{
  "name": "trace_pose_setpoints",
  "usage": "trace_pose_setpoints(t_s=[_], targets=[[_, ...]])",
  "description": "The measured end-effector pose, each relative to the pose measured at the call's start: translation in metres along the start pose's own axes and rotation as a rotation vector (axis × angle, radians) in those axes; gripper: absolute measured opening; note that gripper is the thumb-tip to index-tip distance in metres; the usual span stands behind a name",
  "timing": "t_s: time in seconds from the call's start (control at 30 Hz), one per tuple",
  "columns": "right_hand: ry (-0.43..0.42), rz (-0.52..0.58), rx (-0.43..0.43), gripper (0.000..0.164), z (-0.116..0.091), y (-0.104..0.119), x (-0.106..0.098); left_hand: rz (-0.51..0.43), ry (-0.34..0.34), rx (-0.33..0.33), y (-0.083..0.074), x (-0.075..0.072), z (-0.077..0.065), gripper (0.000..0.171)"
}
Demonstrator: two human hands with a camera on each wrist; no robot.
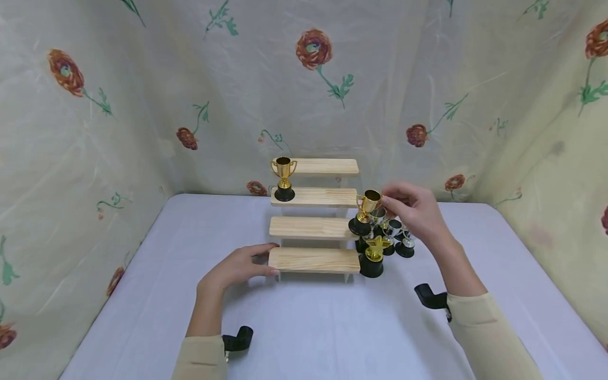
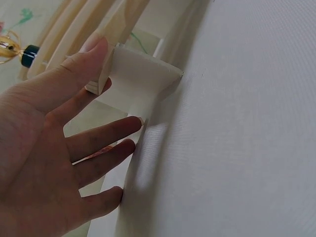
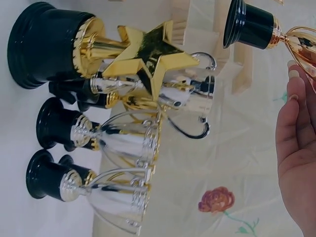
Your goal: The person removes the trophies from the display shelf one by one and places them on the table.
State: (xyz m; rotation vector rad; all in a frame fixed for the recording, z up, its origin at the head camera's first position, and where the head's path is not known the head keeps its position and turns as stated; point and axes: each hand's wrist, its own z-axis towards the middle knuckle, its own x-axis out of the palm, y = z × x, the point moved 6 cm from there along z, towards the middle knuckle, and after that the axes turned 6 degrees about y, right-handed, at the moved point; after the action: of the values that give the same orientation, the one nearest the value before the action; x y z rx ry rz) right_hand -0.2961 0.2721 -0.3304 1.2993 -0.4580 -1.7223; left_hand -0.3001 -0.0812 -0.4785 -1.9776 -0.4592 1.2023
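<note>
My left hand pinches the left end of the lowest board of a stepped wooden display shelf, thumb in front and index finger behind; its other fingers spread near the tablecloth in the left wrist view. My right hand holds a gold trophy cup by its right handle. This cup, black base down, hangs at the right end of the middle boards, above a group of other trophies. Another gold trophy cup stands on the left end of the second board from the top.
Right of the shelf stand a gold star trophy and several silver trophy cups, with gold ones partly hidden behind. A white cloth covers the table. A flowered curtain encloses the back and sides.
</note>
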Motion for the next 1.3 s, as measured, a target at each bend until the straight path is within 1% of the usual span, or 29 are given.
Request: trace_pose_setpoints(t_s=[0.17, 0.4, 0.7, 0.87, 1.03, 1.3], targets=[[-0.025, -0.015, 0.007, 0.011, -0.005, -0.006, -0.006, -0.002, -0.005, 0.000, -0.001, 0.000, -0.001, 0.067], [-0.027, -0.020, 0.026, 0.015, -0.012, -0.014, -0.012, -0.002, -0.005, -0.004, -0.001, 0.001, -0.001, 0.068], [-0.046, -0.003, 0.037, 0.015, -0.017, -0.023, -0.024, 0.011, -0.007, -0.002, 0.002, 0.001, 0.002, 0.071], [-0.056, -0.037, 0.055, 0.016, -0.022, -0.031, -0.030, 0.009, -0.005, -0.004, 0.003, 0.001, 0.002, 0.071], [-0.076, -0.073, 0.052, 0.015, -0.026, -0.037, -0.036, 0.012, -0.003, -0.001, 0.003, 0.001, 0.003, 0.072], [-0.103, -0.066, 0.064, 0.015, -0.032, -0.043, -0.043, 0.017, -0.004, 0.015, 0.002, 0.000, 0.002, 0.070]])
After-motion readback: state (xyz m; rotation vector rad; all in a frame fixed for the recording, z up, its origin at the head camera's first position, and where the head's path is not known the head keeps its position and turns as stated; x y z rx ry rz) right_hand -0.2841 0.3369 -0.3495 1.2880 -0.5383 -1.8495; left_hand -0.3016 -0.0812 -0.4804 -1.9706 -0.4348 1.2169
